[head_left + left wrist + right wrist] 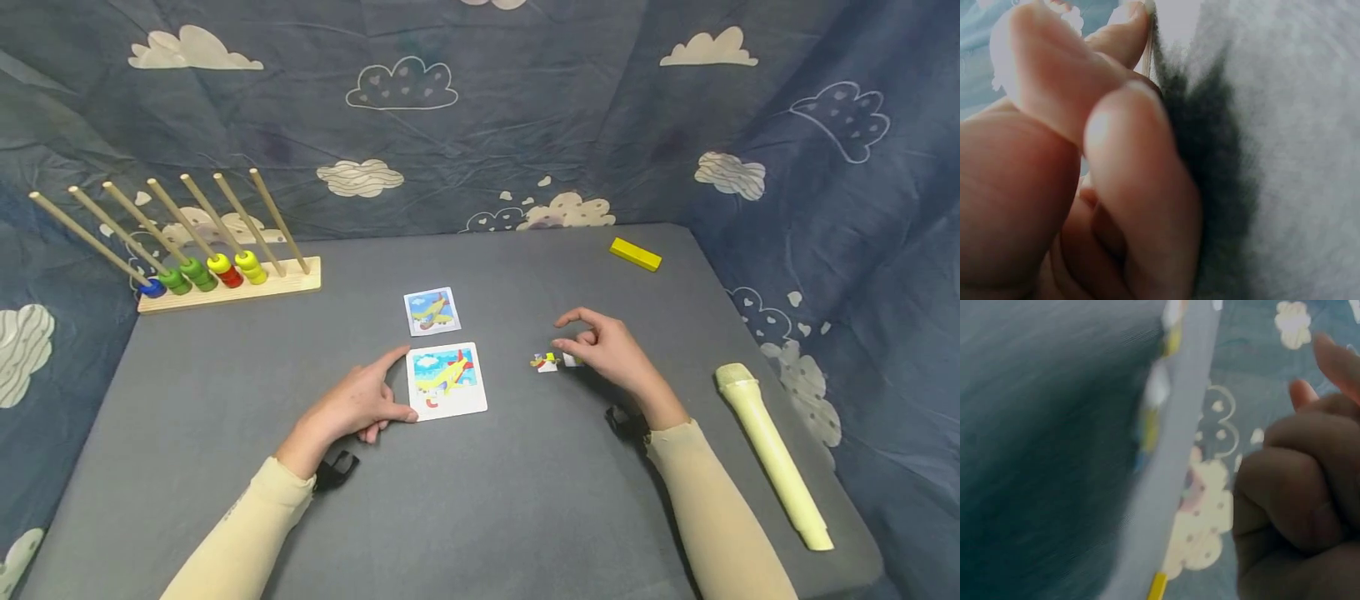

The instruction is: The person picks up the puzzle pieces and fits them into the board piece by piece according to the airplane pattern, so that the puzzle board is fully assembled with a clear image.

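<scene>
A square white-bordered puzzle board (447, 408) with a yellow airplane picture lies flat mid-table; its lower strip is mostly white. My left hand (356, 398) holds it at the left edge, index fingertip by the upper corner and thumb at the lower one. Above it lies a smaller airplane picture card (432, 312). Over to the right, my right hand (611, 350) hovers with thumb and index finger apart, nothing between them, the other fingers curled in. Just below its fingertips are small puzzle pieces (545, 362), blurred in the right wrist view (1157, 387).
A wooden peg stand (292, 282) with coloured rings stands at the back left. The back right holds a yellow block (635, 254). A pale yellow microphone-shaped stick (772, 454) lies along the right edge. Cloud-patterned cloth (480, 108) hangs behind the grey table (480, 517).
</scene>
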`<state>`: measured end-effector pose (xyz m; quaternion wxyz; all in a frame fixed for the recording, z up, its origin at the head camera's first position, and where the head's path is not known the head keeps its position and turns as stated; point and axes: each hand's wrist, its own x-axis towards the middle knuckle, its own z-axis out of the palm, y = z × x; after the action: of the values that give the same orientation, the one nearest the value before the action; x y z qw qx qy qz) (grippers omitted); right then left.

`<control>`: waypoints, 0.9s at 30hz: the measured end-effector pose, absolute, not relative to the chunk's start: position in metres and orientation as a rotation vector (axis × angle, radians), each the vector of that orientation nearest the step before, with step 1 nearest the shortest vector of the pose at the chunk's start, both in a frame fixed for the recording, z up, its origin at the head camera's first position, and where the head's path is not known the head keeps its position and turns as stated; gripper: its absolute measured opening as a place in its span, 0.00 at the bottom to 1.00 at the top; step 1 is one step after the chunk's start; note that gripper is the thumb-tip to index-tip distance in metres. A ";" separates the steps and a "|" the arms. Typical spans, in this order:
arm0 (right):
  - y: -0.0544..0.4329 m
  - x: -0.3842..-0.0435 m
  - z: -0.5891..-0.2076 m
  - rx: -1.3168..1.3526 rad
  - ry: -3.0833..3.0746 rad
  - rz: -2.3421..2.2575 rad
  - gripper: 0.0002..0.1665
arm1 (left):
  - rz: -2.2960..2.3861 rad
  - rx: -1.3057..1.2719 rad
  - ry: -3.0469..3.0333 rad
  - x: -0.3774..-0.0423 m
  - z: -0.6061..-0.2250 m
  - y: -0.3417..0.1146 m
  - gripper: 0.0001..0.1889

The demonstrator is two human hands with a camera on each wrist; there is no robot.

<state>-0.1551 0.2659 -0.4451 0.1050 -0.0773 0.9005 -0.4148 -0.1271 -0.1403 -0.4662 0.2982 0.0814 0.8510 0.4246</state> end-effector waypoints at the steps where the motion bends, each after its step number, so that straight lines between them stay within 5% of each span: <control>1: 0.269 -0.155 -0.449 -0.229 2.654 -1.191 0.24 | 1.129 0.219 2.260 -0.127 -0.466 -0.140 0.59; 27: 0.269 -0.153 -0.468 -0.265 2.703 -0.852 0.30 | 1.091 0.221 2.275 -0.128 -0.466 -0.138 0.58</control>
<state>-0.1527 0.2692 -0.4676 0.1470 -0.0921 0.9393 -0.2962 -0.1280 -0.1381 -0.4658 0.2998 0.0831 0.8569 0.4109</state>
